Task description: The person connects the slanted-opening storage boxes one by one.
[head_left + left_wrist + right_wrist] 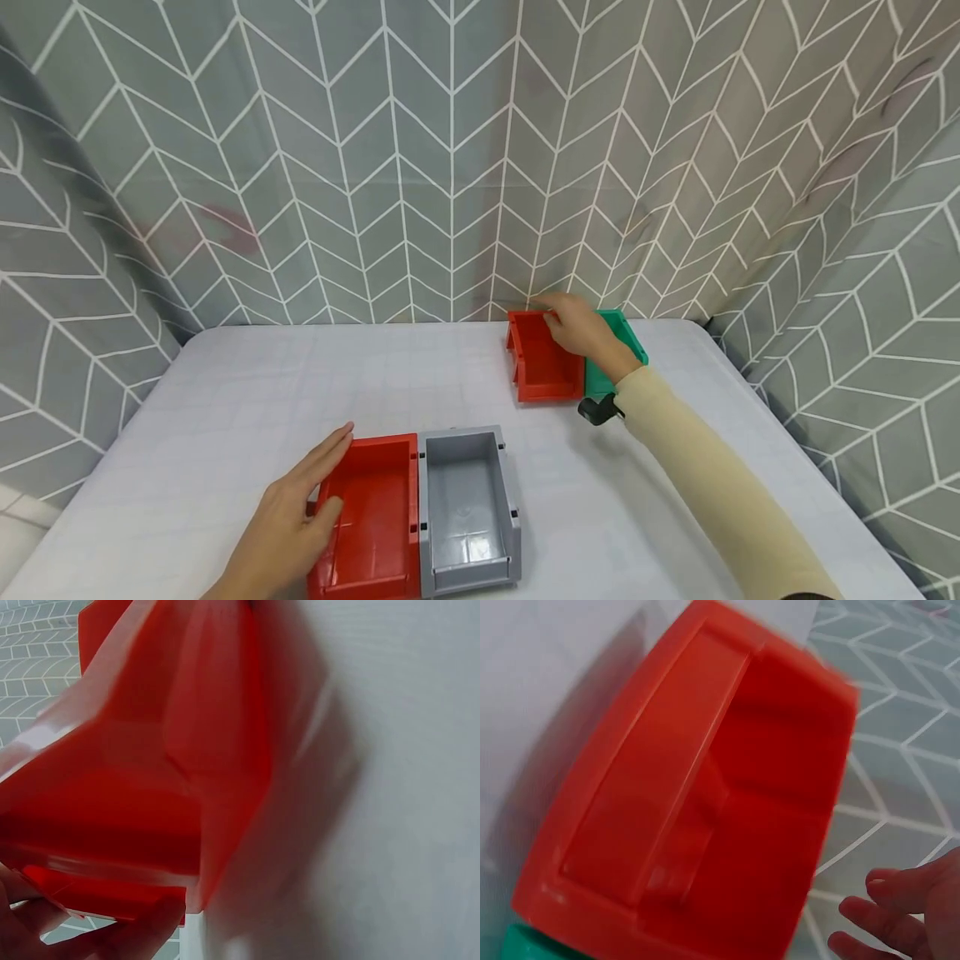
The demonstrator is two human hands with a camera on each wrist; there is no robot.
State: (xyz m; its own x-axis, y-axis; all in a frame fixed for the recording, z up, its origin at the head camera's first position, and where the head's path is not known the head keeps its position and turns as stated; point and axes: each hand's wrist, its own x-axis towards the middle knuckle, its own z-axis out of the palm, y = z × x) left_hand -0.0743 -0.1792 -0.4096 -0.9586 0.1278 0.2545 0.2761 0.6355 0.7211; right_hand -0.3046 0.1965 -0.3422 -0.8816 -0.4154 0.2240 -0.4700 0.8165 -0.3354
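Just above the rear right part of the far red bin (550, 371), a person's right hand (581, 327) is stretched out, its pale sleeve (697, 467) slanting across the white table (337, 375). The fingers (881, 922) are loosely bent and grasp nothing; in the right wrist view they look apart from the bin. That bin lies below and slightly left of the hand, open top up, its longer sides running away from the person. A green bin (597, 382) sits against its right side, partly covered by the wrist; a patterned curtain (420, 167) rises close behind. Well apart, nearer the person, the left hand (283, 508) lies along the left wall of the near red bin (375, 517), fingers straight, not clenched; how firmly it presses, I cannot tell. A grey bin (465, 500) adjoins on the right.
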